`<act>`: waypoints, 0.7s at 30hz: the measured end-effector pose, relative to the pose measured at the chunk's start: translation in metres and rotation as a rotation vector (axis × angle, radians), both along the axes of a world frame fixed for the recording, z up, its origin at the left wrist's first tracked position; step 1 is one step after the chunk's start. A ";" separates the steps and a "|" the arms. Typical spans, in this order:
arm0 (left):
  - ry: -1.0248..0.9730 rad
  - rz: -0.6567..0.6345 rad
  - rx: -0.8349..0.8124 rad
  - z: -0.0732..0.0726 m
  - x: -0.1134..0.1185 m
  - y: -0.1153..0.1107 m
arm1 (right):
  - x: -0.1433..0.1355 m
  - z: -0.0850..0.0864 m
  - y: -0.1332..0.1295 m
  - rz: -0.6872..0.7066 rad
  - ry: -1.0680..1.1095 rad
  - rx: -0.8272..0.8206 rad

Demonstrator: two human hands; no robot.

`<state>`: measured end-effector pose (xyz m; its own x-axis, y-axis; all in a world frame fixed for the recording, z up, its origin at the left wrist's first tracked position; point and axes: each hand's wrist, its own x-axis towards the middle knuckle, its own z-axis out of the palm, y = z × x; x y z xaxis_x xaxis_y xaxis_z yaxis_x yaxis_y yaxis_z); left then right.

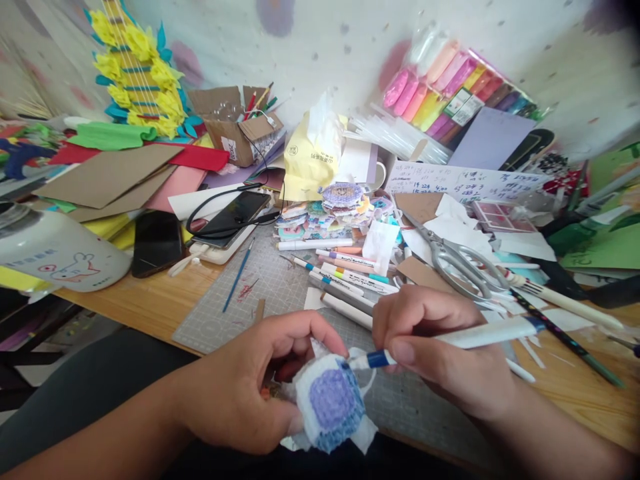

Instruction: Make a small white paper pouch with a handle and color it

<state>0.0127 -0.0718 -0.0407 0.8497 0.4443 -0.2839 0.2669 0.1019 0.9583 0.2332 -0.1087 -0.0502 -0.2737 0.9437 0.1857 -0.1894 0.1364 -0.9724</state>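
Observation:
A small white craft piece [333,400] has a purple centre and a blue band along its right and lower edge. My left hand [250,387] pinches it from the left, thumb in front and fingers behind. A white marker with a blue collar [465,335] is in the closed fingers of my right hand [440,353]; its tip touches the upper right edge of the piece. Loose white scraps hang around the piece. Behind my hands, several more markers [350,280] lie on the grey cutting mat [210,313].
Scissors [450,260] lie at the right among paper scraps. A stack of coloured pieces [320,217] stands behind the markers. Phones [157,243], a white jar [60,250] and cardboard sheets [110,177] are at the left. A thin blue brush [239,275] lies on the mat.

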 end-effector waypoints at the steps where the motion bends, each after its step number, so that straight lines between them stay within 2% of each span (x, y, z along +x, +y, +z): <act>1: 0.004 -0.008 0.007 0.000 0.001 0.000 | 0.000 0.000 0.000 0.001 0.000 0.002; 13: 0.023 0.005 0.027 0.003 0.002 0.001 | 0.000 0.000 0.000 0.001 -0.065 0.037; 21: 0.061 0.013 -0.092 0.003 -0.001 0.000 | -0.002 0.004 -0.002 -0.004 -0.132 0.044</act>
